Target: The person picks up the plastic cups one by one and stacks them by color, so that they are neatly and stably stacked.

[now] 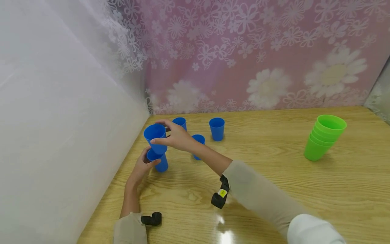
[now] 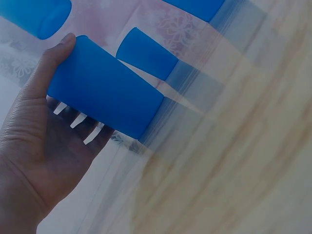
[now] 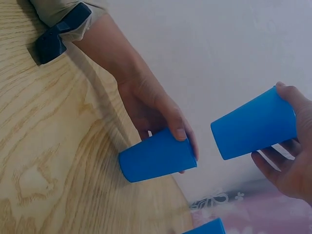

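Note:
My left hand [image 1: 142, 168] holds a blue plastic cup [image 1: 162, 165] by its side near the rim, thumb on one side and fingers on the other. That cup stands upright on the wooden table [image 1: 189, 196]. Just above it, my right hand [image 1: 176, 136] grips a second blue cup [image 1: 159, 148] in the air, mouth up. A gap shows between the two cups in the right wrist view, where the raised cup [image 3: 256, 126] is held near its rim. The left wrist view shows the lower cup [image 2: 105, 87] between thumb and fingers.
Three more blue cups stand upright near the hands: one at the back [image 1: 180, 122], one partly behind the right forearm [image 1: 199, 139], and another to its right [image 1: 217, 130]. A leaning-looking stack of green cups [image 1: 323, 137] stands far right. A white wall [image 1: 76, 112] borders the left.

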`<state>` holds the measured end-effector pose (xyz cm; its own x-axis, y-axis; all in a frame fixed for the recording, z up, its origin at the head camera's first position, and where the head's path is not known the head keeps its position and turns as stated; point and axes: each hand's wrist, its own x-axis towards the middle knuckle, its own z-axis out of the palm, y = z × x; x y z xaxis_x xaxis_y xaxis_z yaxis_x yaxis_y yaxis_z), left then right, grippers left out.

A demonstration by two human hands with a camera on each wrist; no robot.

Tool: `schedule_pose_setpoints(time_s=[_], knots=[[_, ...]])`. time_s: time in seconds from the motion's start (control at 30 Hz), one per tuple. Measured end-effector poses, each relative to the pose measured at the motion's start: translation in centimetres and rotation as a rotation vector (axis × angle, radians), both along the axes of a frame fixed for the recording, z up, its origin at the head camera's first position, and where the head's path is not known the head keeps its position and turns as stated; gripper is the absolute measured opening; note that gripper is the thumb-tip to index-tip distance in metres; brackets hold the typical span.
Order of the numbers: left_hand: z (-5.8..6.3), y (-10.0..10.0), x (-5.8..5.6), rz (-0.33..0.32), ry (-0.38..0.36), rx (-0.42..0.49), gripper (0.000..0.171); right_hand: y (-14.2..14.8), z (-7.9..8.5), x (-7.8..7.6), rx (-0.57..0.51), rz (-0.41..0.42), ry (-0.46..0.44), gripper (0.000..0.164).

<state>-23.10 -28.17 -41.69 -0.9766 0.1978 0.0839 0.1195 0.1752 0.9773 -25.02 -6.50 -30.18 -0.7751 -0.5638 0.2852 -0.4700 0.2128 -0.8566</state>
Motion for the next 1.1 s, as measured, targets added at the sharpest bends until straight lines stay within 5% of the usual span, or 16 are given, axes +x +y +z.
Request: schedule_pose_setpoints(time_s=[1.1], knots=[[-0.2, -0.1, -0.1, -0.027, 0.029, 0.024, 0.077, -2.2, -2.3, -0.9, -0.025, -0.032, -0.069, 0.065]])
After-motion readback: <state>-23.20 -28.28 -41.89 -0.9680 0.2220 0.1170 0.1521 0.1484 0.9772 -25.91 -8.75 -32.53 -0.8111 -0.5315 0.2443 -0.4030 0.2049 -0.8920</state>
